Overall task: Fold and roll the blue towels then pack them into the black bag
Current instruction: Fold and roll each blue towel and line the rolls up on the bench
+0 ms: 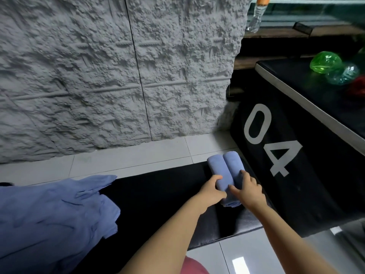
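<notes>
left hand [211, 191], right hand [249, 191], fingers curled round rolled blue towels [225, 167]

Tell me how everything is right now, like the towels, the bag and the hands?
rolled towels, two rolls, side by side, touching, on the black mat
towel pile, loose, unfolded
black bag, open at the top
left hand, grips the rolled towels
right hand, grips the rolled towels
bottle, cap on

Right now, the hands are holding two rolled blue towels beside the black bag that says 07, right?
Not quite: the head view shows the black bag reads 04, not 07. The left hand and right hand do hold the two rolled blue towels beside it.
</notes>
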Demonstrator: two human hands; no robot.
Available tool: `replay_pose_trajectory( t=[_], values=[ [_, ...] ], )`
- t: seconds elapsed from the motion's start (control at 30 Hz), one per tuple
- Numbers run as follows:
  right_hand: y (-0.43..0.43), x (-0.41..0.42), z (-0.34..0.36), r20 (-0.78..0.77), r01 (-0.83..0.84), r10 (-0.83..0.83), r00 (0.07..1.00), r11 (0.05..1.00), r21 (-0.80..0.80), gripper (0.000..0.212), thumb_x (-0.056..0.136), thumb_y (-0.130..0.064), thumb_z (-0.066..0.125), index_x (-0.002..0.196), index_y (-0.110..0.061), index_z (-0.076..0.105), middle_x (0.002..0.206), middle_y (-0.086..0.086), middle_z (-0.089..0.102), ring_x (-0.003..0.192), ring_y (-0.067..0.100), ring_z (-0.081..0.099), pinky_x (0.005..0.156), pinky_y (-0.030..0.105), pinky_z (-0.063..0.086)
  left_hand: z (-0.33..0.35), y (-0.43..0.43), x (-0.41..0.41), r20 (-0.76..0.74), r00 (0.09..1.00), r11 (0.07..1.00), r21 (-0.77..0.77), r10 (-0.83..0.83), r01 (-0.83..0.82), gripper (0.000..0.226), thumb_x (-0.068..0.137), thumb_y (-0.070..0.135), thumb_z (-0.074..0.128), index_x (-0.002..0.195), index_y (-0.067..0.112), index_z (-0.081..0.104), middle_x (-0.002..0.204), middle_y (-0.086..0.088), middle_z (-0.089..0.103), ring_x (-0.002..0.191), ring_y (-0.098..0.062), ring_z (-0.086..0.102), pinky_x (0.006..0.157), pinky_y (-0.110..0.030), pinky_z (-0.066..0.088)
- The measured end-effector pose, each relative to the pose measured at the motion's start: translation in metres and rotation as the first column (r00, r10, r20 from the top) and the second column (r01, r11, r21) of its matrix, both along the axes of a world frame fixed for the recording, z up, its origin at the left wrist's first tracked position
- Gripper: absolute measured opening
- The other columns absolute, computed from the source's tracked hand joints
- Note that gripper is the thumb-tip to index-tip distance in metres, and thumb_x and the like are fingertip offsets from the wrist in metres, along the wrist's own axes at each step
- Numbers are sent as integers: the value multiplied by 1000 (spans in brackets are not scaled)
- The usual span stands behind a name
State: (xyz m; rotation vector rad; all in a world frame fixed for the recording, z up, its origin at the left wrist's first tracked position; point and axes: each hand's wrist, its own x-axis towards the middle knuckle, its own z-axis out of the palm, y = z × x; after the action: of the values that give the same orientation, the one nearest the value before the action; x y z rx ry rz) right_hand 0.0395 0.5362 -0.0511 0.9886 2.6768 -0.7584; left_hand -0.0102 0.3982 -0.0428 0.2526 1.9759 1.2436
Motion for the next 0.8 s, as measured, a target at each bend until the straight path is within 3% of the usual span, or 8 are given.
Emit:
replay_pose_trajectory(
  t=[0.33, 0.4, 0.43, 0.47, 0.57, 0.67, 0.73, 0.8],
  values=[
    [-30, -9, 38, -20, -30, 35, 999, 981, 191, 71, 84, -47, 59, 143, -26, 26, 150, 7, 29, 129, 36, 32, 102, 48, 33, 56, -195, -21, -466, 883, 965, -254, -61, -67, 27, 89, 17, 59, 114, 24, 58, 123, 1, 57, 110, -14, 55, 93, -27, 46],
    [-57, -15, 47, -103, -96, 127, 986, 960, 264, 66, 86, -42, 58, 142, -22, 30, 147, 9, 33, 128, 36, 34, 101, 47, 35, 69, -258, -19, -389, 919, 953, -298, -62, -62, 5, 88, 20, 59, 90, 24, 56, 104, -7, 64, 93, -19, 61, 82, -33, 49],
    [-74, -18, 49, -139, -145, 189, 972, 950, 278, 65, 85, -41, 59, 142, -21, 32, 145, 9, 36, 127, 34, 36, 99, 46, 37, 73, -284, -15, -304, 947, 955, -297, -105, 10, 13, 88, 26, 58, 79, 21, 50, 92, -13, 63, 81, -24, 60, 71, -32, 47],
    [-94, -21, 51, -175, -197, 249, 953, 942, 270, 64, 85, -40, 59, 141, -21, 34, 143, 8, 39, 127, 33, 37, 98, 44, 38, 71, -309, -10, -279, 946, 935, -351, -163, 58, 21, 86, 33, 57, 76, 18, 48, 88, -14, 60, 78, -27, 58, 67, -26, 42],
    [-170, -27, 54, -194, -395, 433, 881, 895, 206, 60, 87, -40, 58, 140, -24, 34, 140, 3, 43, 123, 29, 41, 95, 40, 41, 59, -370, 2, -461, 842, 718, -683, -281, -134, 30, 73, 41, 62, 103, 35, 61, 118, 6, 54, 113, -20, 49, 89, -25, 37],
    [-250, -27, 55, -168, -582, 588, 792, 809, 88, 54, 88, -39, 56, 137, -26, 37, 136, 1, 47, 122, 27, 44, 95, 38, 42, 44, -401, 17, -526, 726, 634, -756, -444, -161, 49, 31, 47, 87, 76, 43, 67, 98, 11, 62, 85, -15, 64, 69, -26, 51],
    [-294, -22, 51, -168, -651, 640, 750, 759, -12, 48, 87, -37, 56, 132, -26, 44, 131, 2, 52, 119, 26, 48, 93, 37, 44, 29, -418, 17, -616, 703, 683, -685, -355, -255, 48, 11, 43, 90, 50, 39, 62, 78, 15, 65, 64, -8, 63, 55, -16, 47],
    [-326, -16, 48, -213, -680, 650, 730, 722, -128, 43, 86, -34, 58, 127, -24, 49, 127, 3, 55, 118, 26, 49, 93, 35, 45, 27, -421, 15, -700, 666, 779, -559, -258, -285, 37, 29, 36, 92, 53, 33, 65, 84, 18, 66, 73, -4, 60, 61, -18, 48]
  ],
)
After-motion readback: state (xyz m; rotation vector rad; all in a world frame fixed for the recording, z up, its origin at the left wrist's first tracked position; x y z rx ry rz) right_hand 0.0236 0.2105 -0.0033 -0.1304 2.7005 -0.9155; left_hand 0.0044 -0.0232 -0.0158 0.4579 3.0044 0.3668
